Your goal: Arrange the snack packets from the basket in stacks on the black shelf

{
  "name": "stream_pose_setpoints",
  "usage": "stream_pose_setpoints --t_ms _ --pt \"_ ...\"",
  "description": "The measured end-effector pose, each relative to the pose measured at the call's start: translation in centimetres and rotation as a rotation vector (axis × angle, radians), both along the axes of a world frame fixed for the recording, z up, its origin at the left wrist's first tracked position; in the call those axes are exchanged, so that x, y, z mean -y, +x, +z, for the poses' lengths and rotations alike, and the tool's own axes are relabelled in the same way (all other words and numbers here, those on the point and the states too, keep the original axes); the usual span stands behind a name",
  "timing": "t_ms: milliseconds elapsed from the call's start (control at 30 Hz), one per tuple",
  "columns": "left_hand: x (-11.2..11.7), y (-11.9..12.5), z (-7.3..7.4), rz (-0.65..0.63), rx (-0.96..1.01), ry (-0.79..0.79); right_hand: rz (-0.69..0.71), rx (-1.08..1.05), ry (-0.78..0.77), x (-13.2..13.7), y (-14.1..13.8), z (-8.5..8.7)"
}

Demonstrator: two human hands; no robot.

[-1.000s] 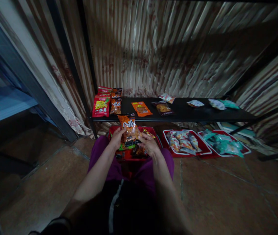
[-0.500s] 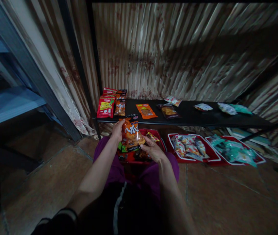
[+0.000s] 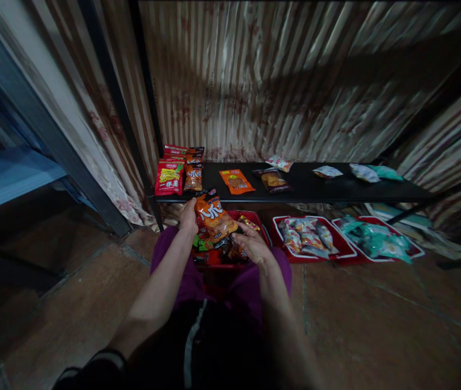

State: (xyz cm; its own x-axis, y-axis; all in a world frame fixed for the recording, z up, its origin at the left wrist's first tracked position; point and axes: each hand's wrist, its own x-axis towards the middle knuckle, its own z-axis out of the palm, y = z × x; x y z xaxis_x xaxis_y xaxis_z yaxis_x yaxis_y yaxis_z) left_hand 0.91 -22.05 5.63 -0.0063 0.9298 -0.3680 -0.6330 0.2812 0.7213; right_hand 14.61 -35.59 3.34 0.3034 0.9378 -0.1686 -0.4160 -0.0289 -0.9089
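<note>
Orange snack bag (image 3: 216, 218), likely light, soft and slippery, is pinched by your left hand (image 3: 188, 218) and right hand (image 3: 252, 245), best held at its sealed ends. It's above the red basket (image 3: 219, 262), before the black shelf (image 3: 313, 189).

Glossy snack bag (image 3: 215, 219) (plastic)

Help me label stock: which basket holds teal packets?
Only the rightmost basket shows teal packets; the middle basket has white-and-orange ones, the left basket mixed ones.
</note>
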Motion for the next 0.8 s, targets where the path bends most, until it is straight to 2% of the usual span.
stream_pose_setpoints --t_ms 100,167,433,600,800 --pt "0.0 -0.3 -0.1 -0.008 -0.018 -0.063 -0.104 -0.03 -0.003 -0.4 0.3 -0.4" --pt "0.0 -0.6 -0.1 -0.049 -0.036 -0.046 -0.167 -0.031 0.005 -0.6 0.6 -0.7" --pt "-0.6 -1.5 -0.1 -0.249 -0.189 0.289 -0.317 0.048 -0.024 -0.3 1.8 -0.6" --pt "-0.9 -1.4 0.1 -0.289 -0.257 0.415 -0.314 0.147 -0.061 -0.1 2.4 -0.9" --pt "-1.0 -1.4 -0.7 -0.196 -0.34 0.352 -0.265 0.207 -0.048 -0.1 2.3 -1.2"
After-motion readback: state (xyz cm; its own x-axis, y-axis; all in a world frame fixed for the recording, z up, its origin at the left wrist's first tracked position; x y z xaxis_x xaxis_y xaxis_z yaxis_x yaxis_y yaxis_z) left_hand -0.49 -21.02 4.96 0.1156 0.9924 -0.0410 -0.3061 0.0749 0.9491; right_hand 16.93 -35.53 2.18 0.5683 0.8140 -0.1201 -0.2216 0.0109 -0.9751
